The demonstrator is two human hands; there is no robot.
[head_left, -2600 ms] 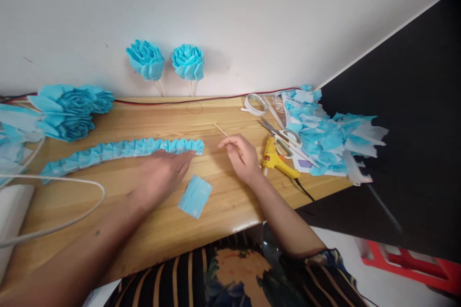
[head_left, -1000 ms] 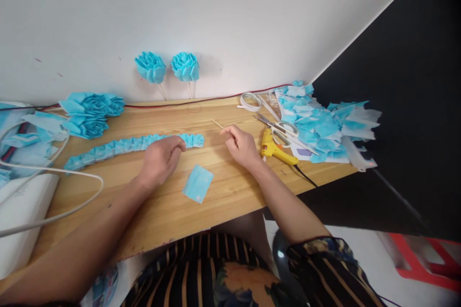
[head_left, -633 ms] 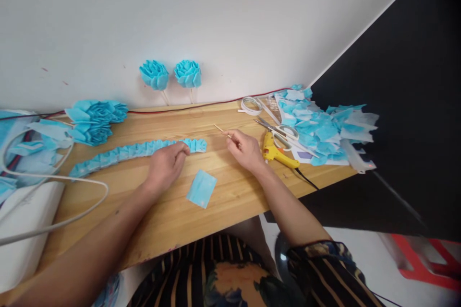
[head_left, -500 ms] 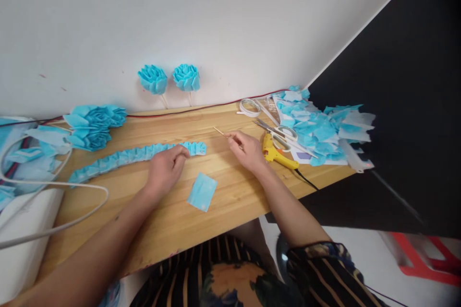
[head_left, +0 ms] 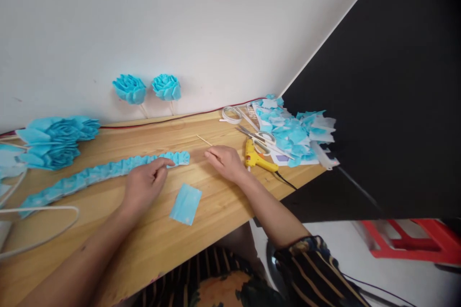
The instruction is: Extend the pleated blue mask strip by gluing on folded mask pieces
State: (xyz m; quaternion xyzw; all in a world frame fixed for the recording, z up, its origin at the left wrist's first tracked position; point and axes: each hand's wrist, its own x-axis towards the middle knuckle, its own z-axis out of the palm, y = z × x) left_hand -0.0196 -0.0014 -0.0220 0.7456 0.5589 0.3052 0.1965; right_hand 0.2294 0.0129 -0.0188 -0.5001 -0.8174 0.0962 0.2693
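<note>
A long strip of pleated light-blue paper [head_left: 104, 171] lies across the wooden table. My left hand [head_left: 144, 182] rests over its right part, index finger stretched along the strip and thumb apart from it; the other fingertips are hidden. To the right, my right hand [head_left: 226, 163] is closed in a pinch on a thin wooden stick [head_left: 204, 140], whose tip points up and left. A flat blue paper rectangle [head_left: 186, 204] lies between the hands, nearer the table's front edge. Just beyond my right hand is a yellow glue gun [head_left: 257, 158].
Scissors [head_left: 264, 140], a white tape roll [head_left: 231, 115] and a heap of blue paper petals [head_left: 288, 127] are at the right. Two blue paper flowers [head_left: 166, 87] on sticks lean at the wall; more paper flowers [head_left: 57, 136] lie left, near a white cable [head_left: 72, 220].
The view has turned right, so everything appears further left. My left index finger is straighter over the strip. The stick is still in my right hand.
</note>
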